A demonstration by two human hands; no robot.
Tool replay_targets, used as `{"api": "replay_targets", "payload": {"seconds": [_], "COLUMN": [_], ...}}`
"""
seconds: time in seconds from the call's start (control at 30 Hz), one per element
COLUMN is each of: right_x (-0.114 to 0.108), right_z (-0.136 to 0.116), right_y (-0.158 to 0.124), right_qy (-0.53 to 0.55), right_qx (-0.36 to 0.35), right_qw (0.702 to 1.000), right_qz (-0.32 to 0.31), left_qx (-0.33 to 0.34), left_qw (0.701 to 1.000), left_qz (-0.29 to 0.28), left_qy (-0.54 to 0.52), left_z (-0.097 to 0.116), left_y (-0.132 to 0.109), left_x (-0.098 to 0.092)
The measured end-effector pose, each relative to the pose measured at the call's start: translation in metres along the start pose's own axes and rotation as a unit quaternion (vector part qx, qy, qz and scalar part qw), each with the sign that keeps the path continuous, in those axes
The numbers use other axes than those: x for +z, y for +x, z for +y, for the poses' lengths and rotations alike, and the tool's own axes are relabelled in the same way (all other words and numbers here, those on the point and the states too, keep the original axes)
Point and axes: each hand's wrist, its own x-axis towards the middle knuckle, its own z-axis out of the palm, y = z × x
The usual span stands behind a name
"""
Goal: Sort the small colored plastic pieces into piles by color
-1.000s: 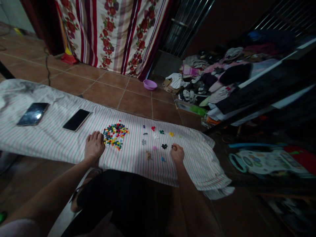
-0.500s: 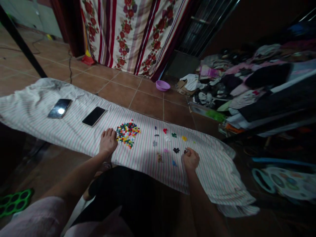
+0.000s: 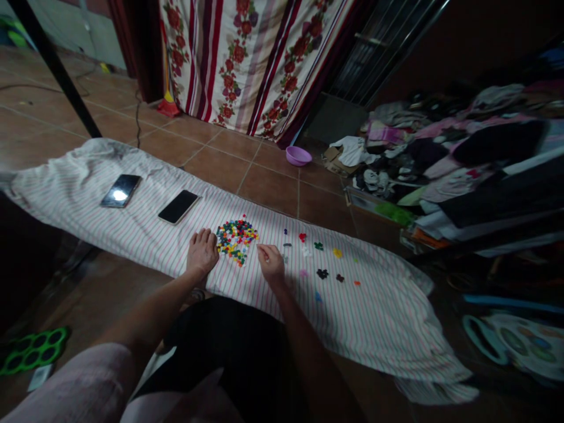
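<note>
A pile of small multicoloured beads (image 3: 237,238) lies on a striped cloth (image 3: 247,286). My left hand (image 3: 202,252) rests palm down at the pile's left edge, fingers stretched out. At its right edge is my right hand (image 3: 271,262), fingertips pinched together; whatever they hold is too small to make out. Right of that hand the beads lie in small one-colour groups, among them red beads (image 3: 302,237), green beads (image 3: 318,246), yellow beads (image 3: 337,252), black beads (image 3: 322,274), brown beads (image 3: 340,278), orange beads (image 3: 356,283) and blue beads (image 3: 318,297). My right hand and forearm cover some of the cloth.
Two phones lie left of the pile, a lit-looking phone (image 3: 121,191) and a dark phone (image 3: 178,207). Beyond the cloth, a purple basin (image 3: 298,156) stands on the tiled floor. Heaped clothes (image 3: 396,147) fill the right side. A black pole (image 3: 57,70) slants at far left.
My right hand has moved left from beside the brown beads to the mixed pile, uncovering the brown and orange groups. My left hand stays by the pile. The view has shifted slightly.
</note>
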Motion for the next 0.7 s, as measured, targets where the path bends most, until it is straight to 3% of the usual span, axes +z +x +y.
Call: {"api": "replay_targets", "payload": {"seconds": [0.13, 0.27, 0.7], "right_x": [0.037, 0.058, 0.071], "right_z": [-0.029, -0.051, -0.073], "right_y": [0.006, 0.017, 0.033], "right_qy": [0.008, -0.034, -0.182], "right_qx": [-0.030, -0.053, -0.003], "right_qw": [0.995, 0.988, 0.964], "right_qz": [-0.090, -0.143, -0.193], "left_qx": [0.001, 0.005, 0.005], "left_qw": [1.000, 1.000, 1.000], "left_qz": [0.000, 0.007, 0.006], "left_qy": [-0.003, -0.008, -0.009], "left_z": [-0.001, -0.002, -0.002], "left_y": [0.000, -0.001, -0.001], "left_x": [0.002, 0.004, 0.005]}}
